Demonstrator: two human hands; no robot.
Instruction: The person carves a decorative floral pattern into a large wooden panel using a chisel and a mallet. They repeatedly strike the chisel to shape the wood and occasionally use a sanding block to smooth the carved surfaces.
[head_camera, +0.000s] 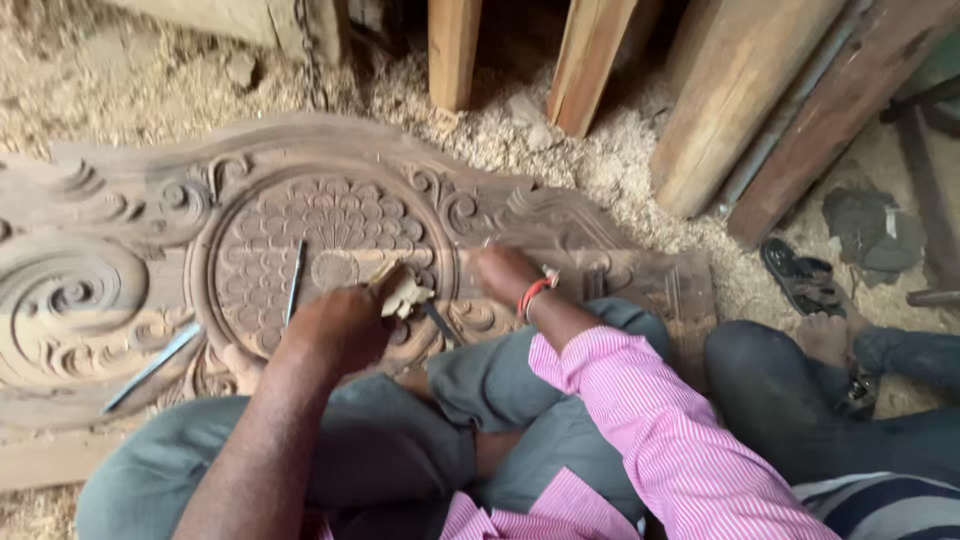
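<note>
A large carved wooden panel (110, 250) with scrolls and a round flower medallion (330, 250) lies on the ground across my lap. My left hand (340, 320) is closed over the medallion's lower edge, gripping a chisel with a pale, frayed wooden handle (402, 292). Its dark blade (440, 325) points down to the right. My right hand (503, 272), with a red thread at the wrist, hovers just right of the handle. It is blurred and fist-like, and what it holds is hidden.
Two loose chisels lie on the panel, one on the medallion (294, 282) and one at the lower left (150, 366). Wood shavings (560, 150) cover the ground. Timber beams (730, 90) lean at the back. Another person's leg (800, 390) and a sandal (800, 277) are at the right.
</note>
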